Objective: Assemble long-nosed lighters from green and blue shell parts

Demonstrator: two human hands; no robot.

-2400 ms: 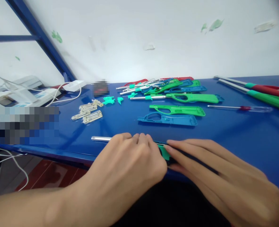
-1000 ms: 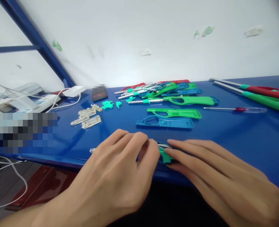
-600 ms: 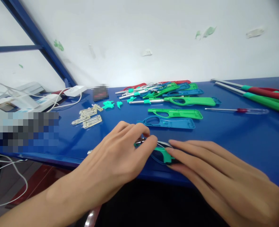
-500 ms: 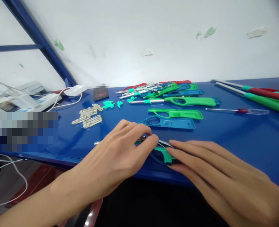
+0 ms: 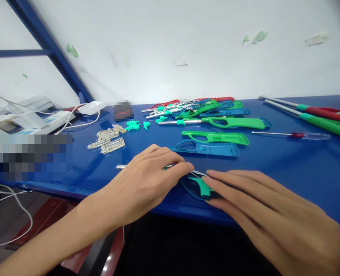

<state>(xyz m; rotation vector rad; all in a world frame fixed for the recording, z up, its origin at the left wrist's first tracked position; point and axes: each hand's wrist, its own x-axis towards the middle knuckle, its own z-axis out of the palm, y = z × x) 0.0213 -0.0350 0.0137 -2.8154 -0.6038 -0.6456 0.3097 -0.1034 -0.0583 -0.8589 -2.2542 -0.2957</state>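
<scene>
A partly assembled blue long-nosed gas lighter lies at the table's front edge, with a teal trigger in its finger loop. Its metal tube tip pokes out left of my left hand. That hand is closed over the lighter's front part, thumb and index finger bent together at a thin white wire. My right hand grips the handle end between thumb and straight fingers, fingertips at the wire. Most of the handle is hidden under the right fingers, and the left palm covers the middle of the tube.
Beyond my hands lie a blue half shell and a green half shell. Behind is a pile of lighter parts. Clear fuel tanks and teal triggers sit left; a screwdriver and finished-looking lighters lie right.
My left thumb and index finger have come closer together over the wire, and the left hand has shifted slightly. The right hand stays almost where it was.
</scene>
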